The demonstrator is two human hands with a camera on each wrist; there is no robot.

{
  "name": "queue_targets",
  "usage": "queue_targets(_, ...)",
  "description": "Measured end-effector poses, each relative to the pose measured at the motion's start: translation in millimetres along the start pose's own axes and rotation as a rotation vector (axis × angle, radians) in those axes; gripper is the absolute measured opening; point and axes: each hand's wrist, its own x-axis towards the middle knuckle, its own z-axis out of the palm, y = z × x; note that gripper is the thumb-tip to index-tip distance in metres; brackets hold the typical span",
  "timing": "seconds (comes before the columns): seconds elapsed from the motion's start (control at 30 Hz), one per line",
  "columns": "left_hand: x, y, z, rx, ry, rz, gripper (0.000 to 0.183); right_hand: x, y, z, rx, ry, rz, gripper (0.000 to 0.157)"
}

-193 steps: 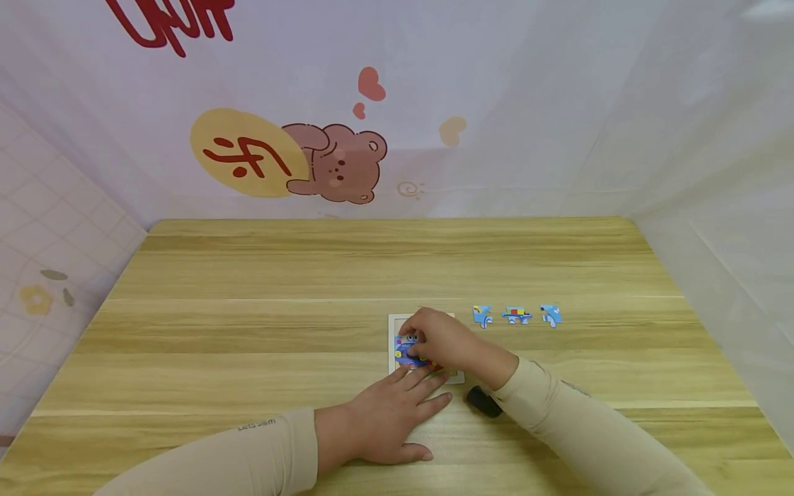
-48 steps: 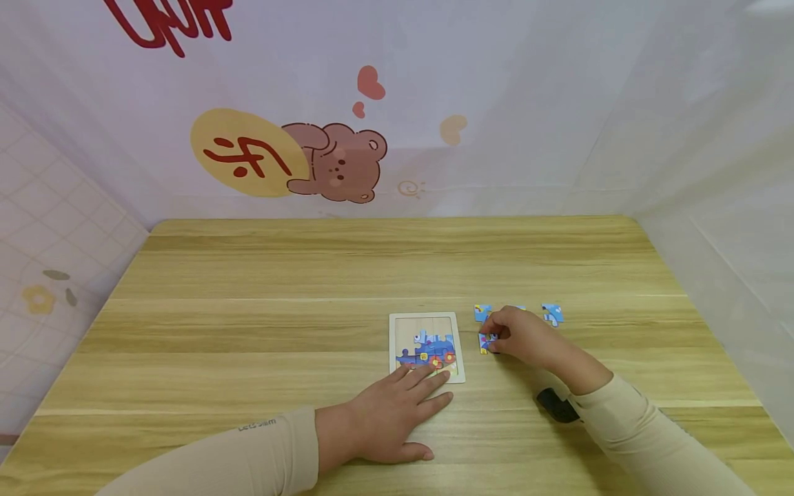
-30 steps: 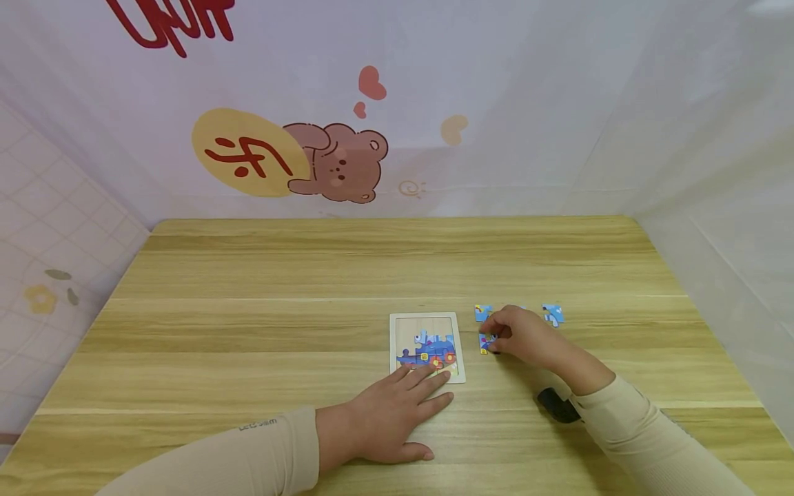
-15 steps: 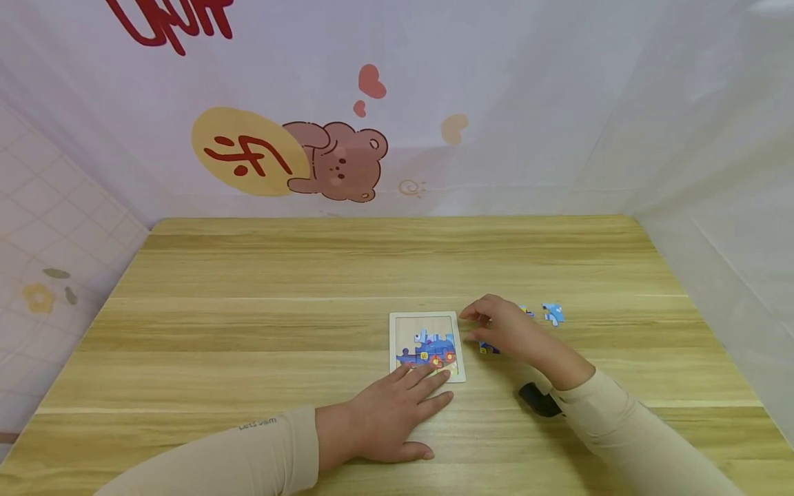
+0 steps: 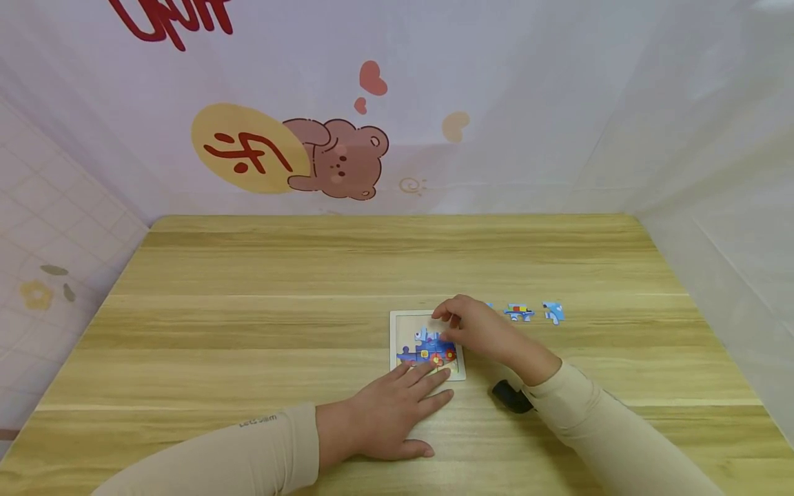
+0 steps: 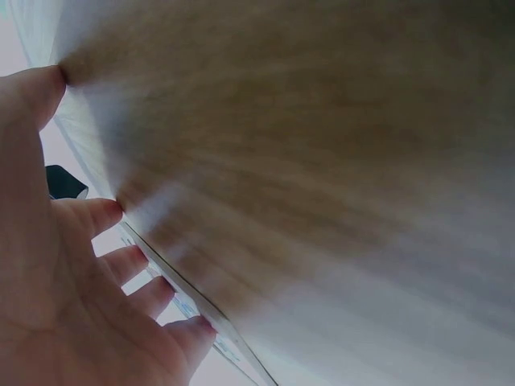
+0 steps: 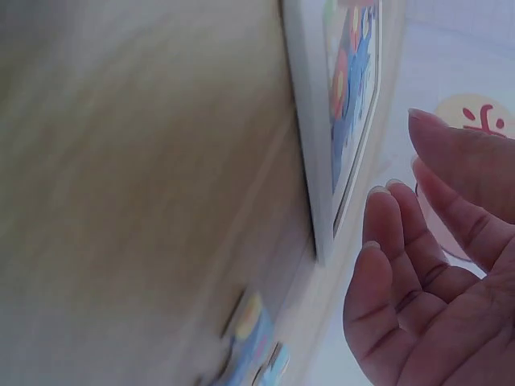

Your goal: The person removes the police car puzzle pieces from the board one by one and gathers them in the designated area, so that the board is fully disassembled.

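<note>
A shallow puzzle tray (image 5: 393,337) with a pale rim lies on the table, partly filled with blue train pieces (image 5: 424,358). My left hand (image 5: 393,420) lies flat with spread fingers, its fingertips on the tray's near edge. Above the tray's right side hovers my right hand (image 5: 480,332), fingers loosely bent. In the right wrist view its thumb and fingers (image 7: 382,233) are apart with nothing between them. A loose puzzle piece (image 7: 248,342) with a yellow patch rests on the table beside the tray; the right hand hides it in the head view.
Right of the tray lie loose puzzle pieces, one with coloured blocks (image 5: 518,312) and a light blue one (image 5: 554,312). Another (image 5: 490,304) is mostly hidden behind the right hand. A black wrist device (image 5: 511,396) sits under the right forearm. A printed curtain (image 5: 527,103) stands behind the table.
The right hand took a blue piece from the tray to the table on the right and let go of it. It has since moved left, back over the tray. The left hand stays put.
</note>
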Motion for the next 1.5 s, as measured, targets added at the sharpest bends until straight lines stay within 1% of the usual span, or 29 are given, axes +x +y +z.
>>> queue_targets(0.13, 0.2, 0.2, -0.7, 0.003, -0.001, -0.002, 0.073, 4.5, -4.3, 4.3, 0.013, -0.028, 0.020, 0.023)
queue_targets(0.3, -0.3, 0.9, -0.6, 0.025, 0.018, 0.000, 0.073, 7.7, -9.0, 8.6, 0.008, -0.051, 0.033, 0.024)
queue_targets(0.63, -0.2, 1.2, -1.1, 0.019, 0.007, 0.001, 0.073, 11.4, -12.8, 17.4, -0.042, -0.068, 0.072, 0.021)
queue_targets(0.9, -0.6, 0.8, -1.5, 0.031, 0.027, 0.006, 0.073, 12.8, -14.9, 19.6, -0.052, -0.072, 0.087, 0.019)
queue_targets(1.23, -1.1, 1.2, -0.9, 0.033, 0.036, 0.004, 0.073, 13.9, -14.7, 20.9, 0.003, -0.063, 0.089, 0.021)
queue_targets(1.5, -0.4, 0.8, -1.4, 0.023, 0.012, 0.002, 0.074, 13.3, -16.5, 19.9, 0.038, -0.069, 0.092, 0.021)
